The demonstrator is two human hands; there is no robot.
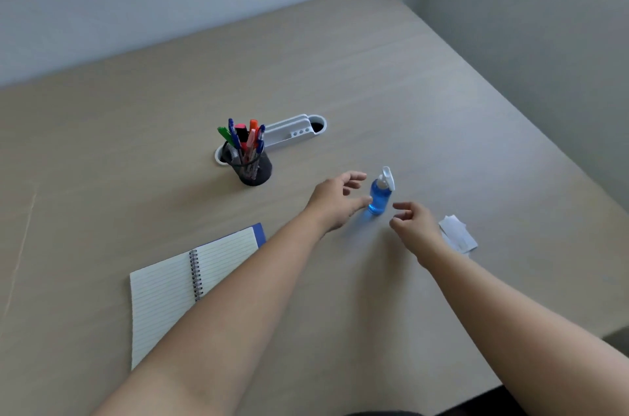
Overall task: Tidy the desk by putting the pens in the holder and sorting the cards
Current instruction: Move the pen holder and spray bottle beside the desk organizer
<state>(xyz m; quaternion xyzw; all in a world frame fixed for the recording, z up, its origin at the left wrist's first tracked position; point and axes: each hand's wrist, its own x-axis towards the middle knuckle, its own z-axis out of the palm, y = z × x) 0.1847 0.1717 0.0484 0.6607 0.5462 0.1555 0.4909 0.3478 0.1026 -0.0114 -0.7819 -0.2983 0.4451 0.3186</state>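
Both hands are empty with fingers loosely spread, left hand [337, 199] touching and right hand [413, 223] beside the spray bottle [379, 194]; pens [243, 140] stand in the holder [253, 167], so the cards [457, 233] on the worktop [374, 75] likely need sorting next.

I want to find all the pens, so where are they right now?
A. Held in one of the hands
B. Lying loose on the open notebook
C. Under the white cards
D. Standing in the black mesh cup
D: the pens stand bunched in the black mesh cup, none lie on the notebook, and both the left hand and right hand are empty.
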